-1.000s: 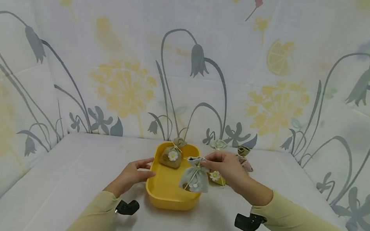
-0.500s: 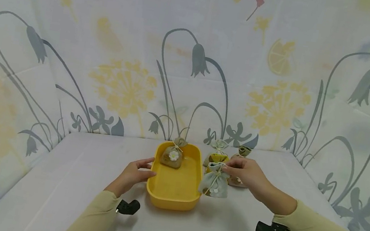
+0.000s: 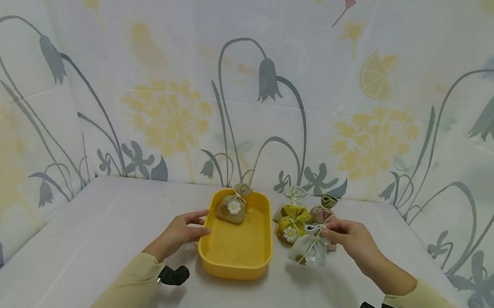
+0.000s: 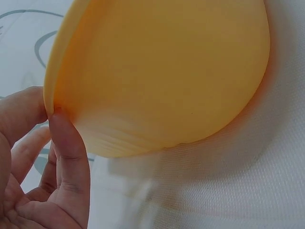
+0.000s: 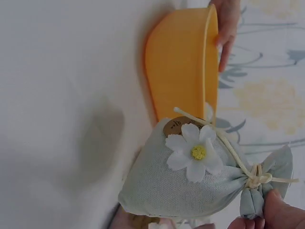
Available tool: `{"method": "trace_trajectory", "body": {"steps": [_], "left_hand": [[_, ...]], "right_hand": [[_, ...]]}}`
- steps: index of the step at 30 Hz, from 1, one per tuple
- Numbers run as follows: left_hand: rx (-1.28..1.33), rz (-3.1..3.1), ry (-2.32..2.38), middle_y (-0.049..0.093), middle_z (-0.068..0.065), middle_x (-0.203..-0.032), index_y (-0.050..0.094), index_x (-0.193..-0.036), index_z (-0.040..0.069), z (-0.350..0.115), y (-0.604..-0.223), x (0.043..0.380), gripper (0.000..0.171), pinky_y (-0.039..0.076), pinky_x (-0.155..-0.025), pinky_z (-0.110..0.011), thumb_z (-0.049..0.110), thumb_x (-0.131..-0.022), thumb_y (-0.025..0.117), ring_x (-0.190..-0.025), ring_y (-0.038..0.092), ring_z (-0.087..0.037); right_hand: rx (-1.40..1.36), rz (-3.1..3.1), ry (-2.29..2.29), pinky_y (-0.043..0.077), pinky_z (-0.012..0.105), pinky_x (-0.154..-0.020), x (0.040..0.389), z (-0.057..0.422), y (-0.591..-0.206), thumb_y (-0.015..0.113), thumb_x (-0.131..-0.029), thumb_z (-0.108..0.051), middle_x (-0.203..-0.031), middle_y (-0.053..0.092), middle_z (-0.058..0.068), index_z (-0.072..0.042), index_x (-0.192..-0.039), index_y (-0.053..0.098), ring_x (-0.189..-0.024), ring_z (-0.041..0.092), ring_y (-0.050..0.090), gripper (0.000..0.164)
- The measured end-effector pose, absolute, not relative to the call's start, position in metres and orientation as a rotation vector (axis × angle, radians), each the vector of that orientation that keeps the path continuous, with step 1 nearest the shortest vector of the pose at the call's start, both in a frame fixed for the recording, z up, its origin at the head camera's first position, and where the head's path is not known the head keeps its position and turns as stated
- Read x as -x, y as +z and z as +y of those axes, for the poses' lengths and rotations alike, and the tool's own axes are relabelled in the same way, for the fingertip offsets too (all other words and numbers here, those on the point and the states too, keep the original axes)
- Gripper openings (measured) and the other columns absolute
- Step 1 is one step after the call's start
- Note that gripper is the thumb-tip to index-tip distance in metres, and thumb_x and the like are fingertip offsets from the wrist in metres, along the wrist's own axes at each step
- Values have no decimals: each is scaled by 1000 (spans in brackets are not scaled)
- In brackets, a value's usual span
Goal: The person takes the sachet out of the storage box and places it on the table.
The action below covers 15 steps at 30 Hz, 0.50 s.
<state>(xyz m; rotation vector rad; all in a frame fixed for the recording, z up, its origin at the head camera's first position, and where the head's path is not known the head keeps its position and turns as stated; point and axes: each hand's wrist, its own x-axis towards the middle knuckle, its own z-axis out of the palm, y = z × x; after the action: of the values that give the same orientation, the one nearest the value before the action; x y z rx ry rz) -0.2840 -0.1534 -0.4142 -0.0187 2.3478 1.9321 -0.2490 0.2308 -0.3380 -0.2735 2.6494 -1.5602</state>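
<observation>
My left hand [image 3: 179, 234] pinches the left rim of a yellow plastic basin [image 3: 235, 272] between thumb and fingers, plain in the left wrist view. A brownish sachet [image 3: 232, 210] with a white flower lies in the far left of the basin. To the basin's right, my right hand [image 3: 357, 246] pinches a pale green sachet [image 5: 186, 181] by its gathered top. That sachet has a white flower, a cord and a brown tag. It hangs in front of a yellow-green sachet [image 3: 290, 226] and a pink sachet [image 3: 324, 216], partly hiding the pink one.
A second pale sachet [image 3: 293, 196] and a brown-topped sachet [image 3: 328, 202] stand behind the others, partly covered. White cloth covers the table [image 3: 133, 222]. A flower-printed curtain [image 3: 175, 59] rises at its back and sides.
My right hand has carried the pale green sachet rightward, from over the basin's right side to the front of the sachet group. The left hand keeps its hold on the rim.
</observation>
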Motion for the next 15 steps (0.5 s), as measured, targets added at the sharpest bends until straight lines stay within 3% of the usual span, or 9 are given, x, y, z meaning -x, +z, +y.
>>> {"method": "trace_trajectory", "body": {"steps": [9, 15], "left_hand": [[14, 2355, 1933, 51, -22, -117, 49, -134, 4, -154, -413, 287, 60, 54, -75, -33, 2, -79, 71, -81, 63, -22], [12, 2344, 1929, 51, -22, -118, 49, -135, 4, -153, -413, 284, 60, 54, -76, -33, 3, -79, 71, -80, 63, -20]], "right_hand": [[188, 2672, -1563, 40, 55, -89, 257, 255, -354, 61, -91, -21, -95, 64, 5, 9, -109, 59, -88, 22, 57, 36], [148, 2707, -1555, 42, 52, -88, 264, 271, -364, 59, -92, -21, -97, 64, 6, 11, -112, 59, -90, 26, 57, 38]]}}
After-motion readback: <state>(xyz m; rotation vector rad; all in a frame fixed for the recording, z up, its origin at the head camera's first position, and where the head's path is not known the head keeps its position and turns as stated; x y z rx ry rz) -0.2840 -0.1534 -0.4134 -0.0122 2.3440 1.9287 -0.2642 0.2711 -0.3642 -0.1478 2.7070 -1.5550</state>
